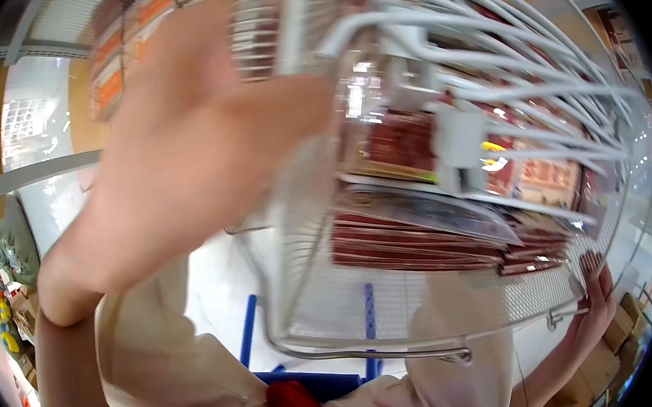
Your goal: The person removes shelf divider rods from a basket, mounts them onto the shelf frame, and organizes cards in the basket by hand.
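Observation:
A white wire-mesh basket with a metal bail handle fills the middle and right of the view, tilted above my lap. Inside lie a stack of dark red flat packets, clear-wrapped packs and several white wire hooks. My left hand, large and blurred by motion, is closed at the basket's left rim, its thumb pointing right; the other fingers are mostly hidden. At the far right, my right hand grips the basket's lower right edge with bent fingers.
Orange-and-white boxes stand on a shelf at upper left. A grey metal bar crosses the left side. Below the basket is a blue frame on the white floor. Cardboard boxes sit at lower right.

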A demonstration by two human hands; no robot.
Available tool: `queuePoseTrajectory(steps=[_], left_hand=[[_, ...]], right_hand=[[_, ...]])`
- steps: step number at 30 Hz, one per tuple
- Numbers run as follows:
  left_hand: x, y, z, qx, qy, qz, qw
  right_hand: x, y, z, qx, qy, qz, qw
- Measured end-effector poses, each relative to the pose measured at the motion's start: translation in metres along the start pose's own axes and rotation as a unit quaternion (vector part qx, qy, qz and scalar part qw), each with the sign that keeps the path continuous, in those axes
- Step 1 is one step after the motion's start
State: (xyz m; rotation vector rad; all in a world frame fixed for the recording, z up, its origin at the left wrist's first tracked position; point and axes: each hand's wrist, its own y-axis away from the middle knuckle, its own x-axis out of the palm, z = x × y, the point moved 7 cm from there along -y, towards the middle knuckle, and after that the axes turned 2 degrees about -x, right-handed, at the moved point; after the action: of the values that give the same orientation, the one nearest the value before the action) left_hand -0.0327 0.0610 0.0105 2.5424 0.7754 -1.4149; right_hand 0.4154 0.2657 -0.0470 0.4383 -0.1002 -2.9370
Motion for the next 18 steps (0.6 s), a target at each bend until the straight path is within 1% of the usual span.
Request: queuePoseTrajectory(steps=[1, 2, 3, 4, 5, 6, 7, 8, 9, 10, 12, 13, 14, 15, 18], left_hand=[[-0.002, 0.000, 0.013, -0.088, 0.138, 0.003, 0.986], [0.002, 0.003, 0.027, -0.174, 0.278, 0.011, 0.945], [-0.110, 0.027, 0.000, -0.152, 0.149, -0.047, 0.976], [-0.150, 0.048, -0.021, -0.135, 0.056, -0.097, 0.984], [-0.158, 0.070, -0.028, -0.109, 0.129, -0.106, 0.980], [-0.153, 0.093, 0.014, -0.185, 0.262, -0.133, 0.938], [-0.135, 0.104, 0.069, -0.295, 0.305, -0.041, 0.905], [-0.079, 0.113, 0.114, -0.347, 0.393, -0.043, 0.851], [-0.084, 0.117, 0.122, -0.365, 0.371, -0.049, 0.852], [-0.079, 0.127, 0.132, -0.383, 0.368, -0.042, 0.846], [-0.056, 0.143, 0.155, -0.424, 0.369, -0.014, 0.827], [-0.026, 0.140, 0.156, -0.445, 0.391, -0.014, 0.805], [-0.023, 0.134, 0.157, -0.442, 0.384, -0.019, 0.810], [-0.024, 0.131, 0.155, -0.450, 0.375, -0.025, 0.810], [-0.003, 0.120, 0.159, -0.406, 0.351, 0.056, 0.842]], right_hand=[[0.017, -0.008, -0.005, 0.002, -0.002, 0.003, 1.000], [0.034, -0.013, -0.007, 0.007, 0.001, 0.003, 1.000], [0.103, 0.023, 0.006, 0.012, -0.101, 0.017, 0.995], [0.148, 0.032, -0.001, 0.010, -0.154, 0.031, 0.988], [0.152, 0.043, 0.007, 0.011, -0.144, 0.037, 0.989], [0.136, 0.057, 0.051, 0.005, -0.065, 0.048, 0.997], [0.139, 0.060, 0.089, 0.037, 0.031, 0.074, 0.996], [0.163, 0.054, 0.086, 0.062, 0.095, 0.081, 0.990], [0.181, 0.053, 0.065, 0.099, 0.085, 0.111, 0.985], [0.193, 0.053, 0.055, 0.099, 0.090, 0.142, 0.981], [0.209, 0.052, 0.036, 0.094, 0.116, 0.176, 0.973], [0.202, 0.037, 0.018, 0.103, 0.134, 0.184, 0.968], [0.208, 0.038, 0.011, 0.105, 0.139, 0.189, 0.966], [0.205, 0.039, 0.003, 0.130, 0.150, 0.186, 0.962], [0.186, 0.038, -0.026, 0.153, 0.153, 0.165, 0.962]])
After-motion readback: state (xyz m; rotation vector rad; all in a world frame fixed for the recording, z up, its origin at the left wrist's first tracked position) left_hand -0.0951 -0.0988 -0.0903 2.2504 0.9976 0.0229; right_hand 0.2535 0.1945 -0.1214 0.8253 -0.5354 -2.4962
